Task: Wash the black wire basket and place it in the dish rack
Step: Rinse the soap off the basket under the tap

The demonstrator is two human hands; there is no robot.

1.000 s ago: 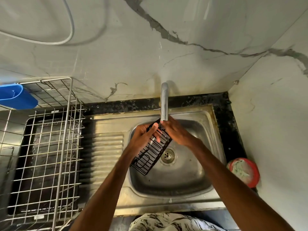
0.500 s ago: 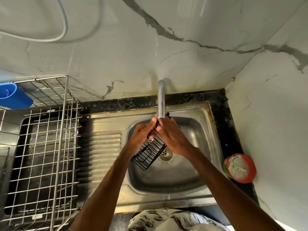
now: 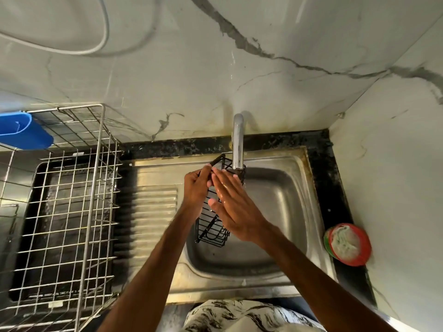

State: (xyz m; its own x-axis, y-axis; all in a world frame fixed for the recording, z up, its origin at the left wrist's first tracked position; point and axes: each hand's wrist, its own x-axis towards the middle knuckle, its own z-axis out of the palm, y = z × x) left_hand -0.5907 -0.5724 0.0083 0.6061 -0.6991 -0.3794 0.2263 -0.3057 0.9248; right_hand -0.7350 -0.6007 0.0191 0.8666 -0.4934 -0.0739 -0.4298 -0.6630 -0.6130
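Head view — right hand hides much of the black wire basket.

White, grey-veined marble walls meet at 2 o'clock. Black speckled desk borders a steel sink.

black wire basket: middle hidden behind right hand; top rim partly behind tap
dish rack: cut off by left and bottom edges
blue container: left part out of frame
red bowl: contents blurred
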